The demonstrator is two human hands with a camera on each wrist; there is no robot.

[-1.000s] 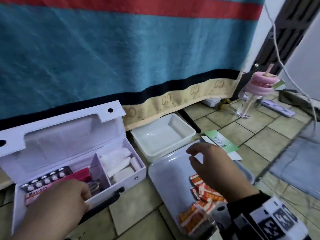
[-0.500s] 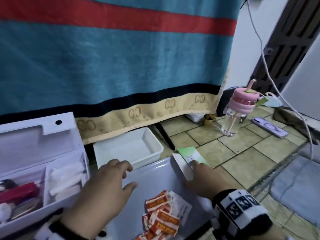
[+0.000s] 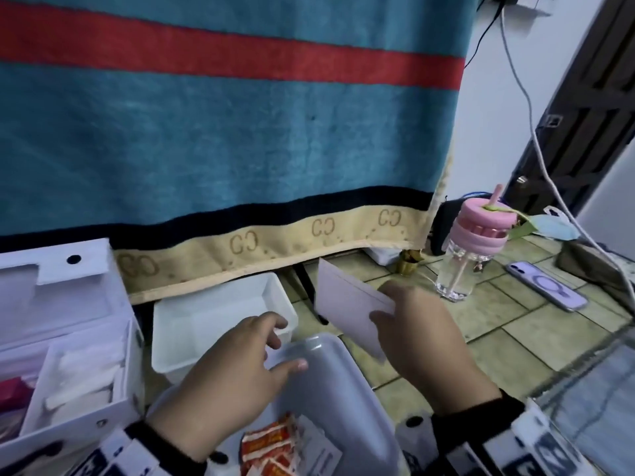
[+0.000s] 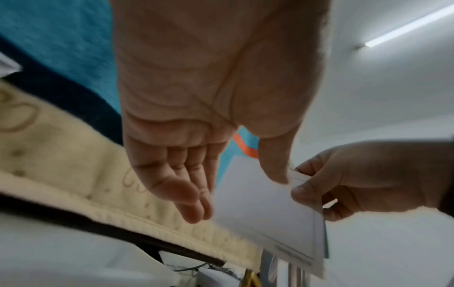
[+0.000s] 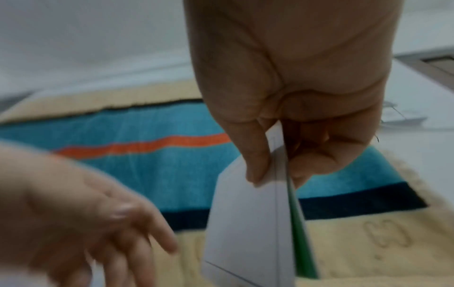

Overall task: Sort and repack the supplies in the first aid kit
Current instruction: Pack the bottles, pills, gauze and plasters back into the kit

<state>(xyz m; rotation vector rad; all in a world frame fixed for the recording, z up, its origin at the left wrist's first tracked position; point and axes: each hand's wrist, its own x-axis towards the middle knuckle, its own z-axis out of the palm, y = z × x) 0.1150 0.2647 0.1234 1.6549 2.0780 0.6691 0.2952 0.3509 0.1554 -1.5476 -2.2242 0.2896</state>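
My right hand (image 3: 388, 304) pinches a flat white packet with a green edge (image 3: 347, 304) by its right side and holds it up above the tiled floor. The right wrist view shows thumb and fingers (image 5: 255, 165) clamped on the packet (image 5: 245, 223). My left hand (image 3: 278, 348) hovers with straight fingers over the grey tray (image 3: 343, 389), close to the packet's left edge (image 4: 258, 213) and holding nothing. Orange sachets (image 3: 271, 444) lie in the tray. The white first aid kit (image 3: 79, 417) stands open at the left, with white rolls (image 3: 86, 372) and a red box (image 3: 13, 396) inside.
An empty white tub (image 3: 220, 321) sits between kit and tray. Behind hangs a teal striped towel (image 3: 223, 132). On the floor at the right are a pink-lidded bottle (image 3: 470, 255), a phone (image 3: 546, 290), a dangling white cable (image 3: 536, 149) and a grey mat (image 3: 601, 389).
My right hand has picked the white and green packet up off the floor. My left hand left the kit and now hovers over the tray near the packet.
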